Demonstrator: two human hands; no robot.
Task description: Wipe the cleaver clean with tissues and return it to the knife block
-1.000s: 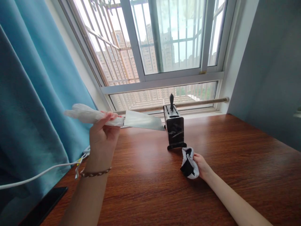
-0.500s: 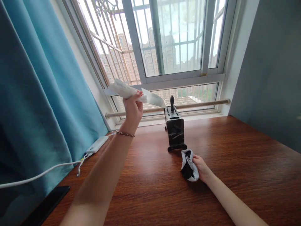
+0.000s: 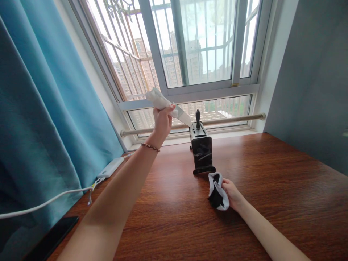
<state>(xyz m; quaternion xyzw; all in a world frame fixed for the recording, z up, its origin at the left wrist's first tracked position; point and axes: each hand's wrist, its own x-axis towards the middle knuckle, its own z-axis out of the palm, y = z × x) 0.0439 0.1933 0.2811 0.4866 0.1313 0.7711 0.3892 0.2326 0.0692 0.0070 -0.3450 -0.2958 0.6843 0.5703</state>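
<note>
Where window [image 3: 201,43] meets wooden table [image 3: 272,174], teal curtain [image 3: 40,119] beside

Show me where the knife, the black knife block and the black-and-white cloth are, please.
knife [image 3: 182,116]: head view, on the bare blade.
black knife block [image 3: 201,149]: head view, on its front face.
black-and-white cloth [image 3: 217,186]: head view, on its middle fold.

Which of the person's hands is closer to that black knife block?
Left. The left hand holds a knife just above the knife block; the right hand rests lower, gripping a cloth.
</note>
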